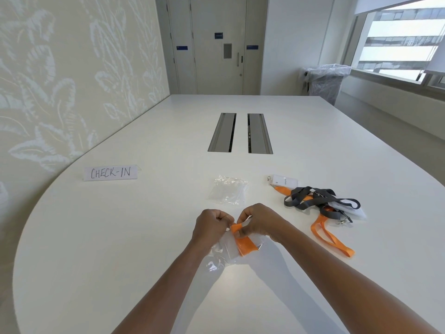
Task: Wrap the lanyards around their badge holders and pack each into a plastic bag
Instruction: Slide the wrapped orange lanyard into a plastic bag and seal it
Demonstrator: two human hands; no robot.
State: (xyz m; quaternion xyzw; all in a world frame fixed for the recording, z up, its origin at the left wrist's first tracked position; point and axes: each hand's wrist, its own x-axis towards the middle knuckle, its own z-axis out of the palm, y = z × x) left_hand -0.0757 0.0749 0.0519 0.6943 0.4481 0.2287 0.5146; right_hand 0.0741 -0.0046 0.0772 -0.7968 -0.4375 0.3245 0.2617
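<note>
White meeting table (301, 150): your left hand (212, 225) pinches the flimsy plastic bag (225, 251); your right hand (257, 222) grips the soft orange-lanyard-wrapped badge holder (244, 245). Hold by its stiff edges.

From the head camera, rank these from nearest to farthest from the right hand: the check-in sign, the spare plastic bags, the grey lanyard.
From the right hand:
1. Spare plastic bags, just beyond the hands.
2. Grey lanyard, in the pile to the right.
3. Check-in sign, far left by the wall.
</note>
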